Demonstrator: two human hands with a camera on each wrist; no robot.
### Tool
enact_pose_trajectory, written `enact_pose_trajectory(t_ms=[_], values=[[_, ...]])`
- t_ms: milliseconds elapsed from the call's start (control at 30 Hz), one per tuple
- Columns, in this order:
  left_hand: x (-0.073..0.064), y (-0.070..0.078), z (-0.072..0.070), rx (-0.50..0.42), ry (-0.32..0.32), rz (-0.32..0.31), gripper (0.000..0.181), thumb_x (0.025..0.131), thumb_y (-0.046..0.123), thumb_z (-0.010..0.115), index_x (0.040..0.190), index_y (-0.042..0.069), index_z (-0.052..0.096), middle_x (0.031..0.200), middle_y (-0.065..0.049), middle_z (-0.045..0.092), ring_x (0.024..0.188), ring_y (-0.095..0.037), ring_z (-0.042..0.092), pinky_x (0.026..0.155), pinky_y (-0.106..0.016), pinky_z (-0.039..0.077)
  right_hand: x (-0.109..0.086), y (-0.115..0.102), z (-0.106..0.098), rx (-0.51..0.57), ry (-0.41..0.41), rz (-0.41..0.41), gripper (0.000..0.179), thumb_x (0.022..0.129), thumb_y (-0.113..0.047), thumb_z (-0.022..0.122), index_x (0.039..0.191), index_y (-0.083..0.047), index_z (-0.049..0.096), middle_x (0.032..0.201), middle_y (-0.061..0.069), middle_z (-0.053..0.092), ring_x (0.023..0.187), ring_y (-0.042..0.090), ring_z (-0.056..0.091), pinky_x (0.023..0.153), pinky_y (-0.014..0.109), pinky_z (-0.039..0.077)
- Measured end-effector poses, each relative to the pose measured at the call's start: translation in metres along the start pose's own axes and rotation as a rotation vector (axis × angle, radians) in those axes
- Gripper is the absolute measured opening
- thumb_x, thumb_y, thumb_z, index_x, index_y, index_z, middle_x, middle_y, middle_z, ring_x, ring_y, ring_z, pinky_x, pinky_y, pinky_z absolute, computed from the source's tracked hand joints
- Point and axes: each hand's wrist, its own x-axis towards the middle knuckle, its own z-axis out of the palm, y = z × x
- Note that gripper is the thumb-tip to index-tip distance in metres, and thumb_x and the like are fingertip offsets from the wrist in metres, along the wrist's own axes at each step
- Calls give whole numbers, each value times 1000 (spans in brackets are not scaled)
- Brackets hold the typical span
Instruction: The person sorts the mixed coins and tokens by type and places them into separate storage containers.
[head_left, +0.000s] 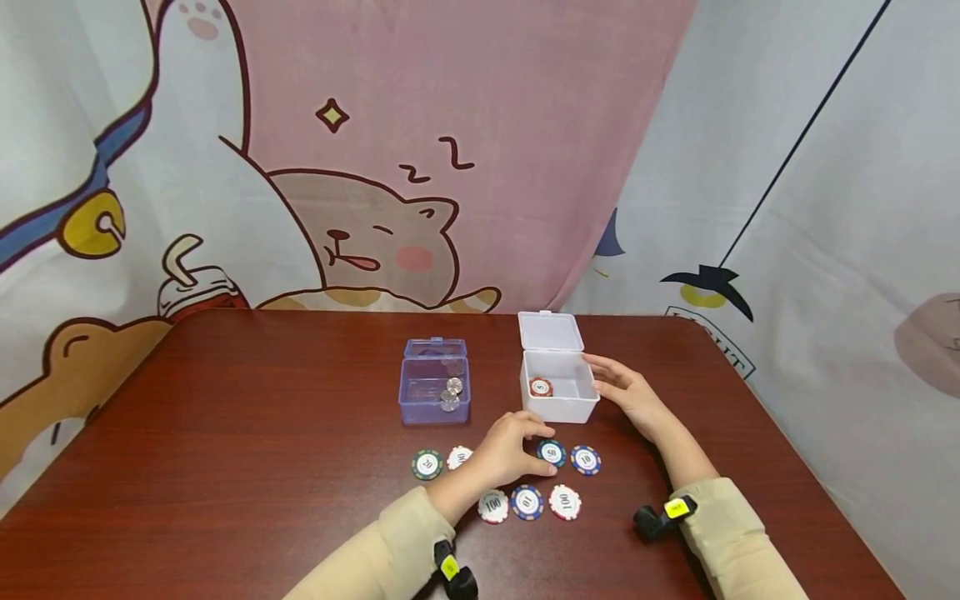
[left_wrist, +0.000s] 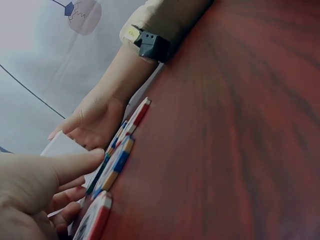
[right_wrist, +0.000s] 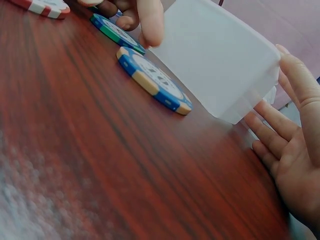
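My left hand reaches over the table with thumb and fingers parted around a green-edged poker chip marked 50. The chip lies flat on the wood; whether the fingertips touch it I cannot tell. My right hand rests its fingers against the right side of a white plastic box, its lid raised at the back. Inside that box lies a red-edged chip. Just right of the green chip is a blue-and-tan chip marked 10. Part of a white chip is hidden behind my left hand.
A translucent blue box with its lid up holds several silver coins. Another green chip lies at left. Nearer me are a white chip, a blue chip and another white chip. A printed curtain hangs behind the table.
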Motion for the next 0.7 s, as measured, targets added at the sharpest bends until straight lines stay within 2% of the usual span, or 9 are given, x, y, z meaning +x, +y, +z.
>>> enact_pose_trajectory(t_ms=[133, 300, 700], values=[[-1, 3, 3, 42, 34, 0, 46, 67, 16, 88, 109, 5, 73, 104, 0, 63, 95, -14, 53, 84, -25, 40, 0, 0, 0, -2, 3, 6, 47, 95, -8, 57, 139, 0, 45, 137, 27, 46, 115, 14, 52, 89, 21, 43], [-2, 6, 6, 105, 46, -8, 46, 68, 18, 87, 110, 7, 73, 104, 1, 62, 96, -14, 52, 84, -29, 39, 0, -1, -1, -5, 2, 4, 47, 95, -7, 57, 140, 1, 44, 137, 29, 45, 115, 13, 52, 89, 21, 43], [-3, 6, 6, 178, 5, 3, 40, 72, 23, 85, 109, 12, 74, 95, 5, 56, 90, -11, 48, 79, -26, 37, -1, -2, 0, -26, 1, 30, 48, 96, -12, 57, 141, -2, 44, 139, 25, 45, 117, 15, 51, 90, 20, 42]])
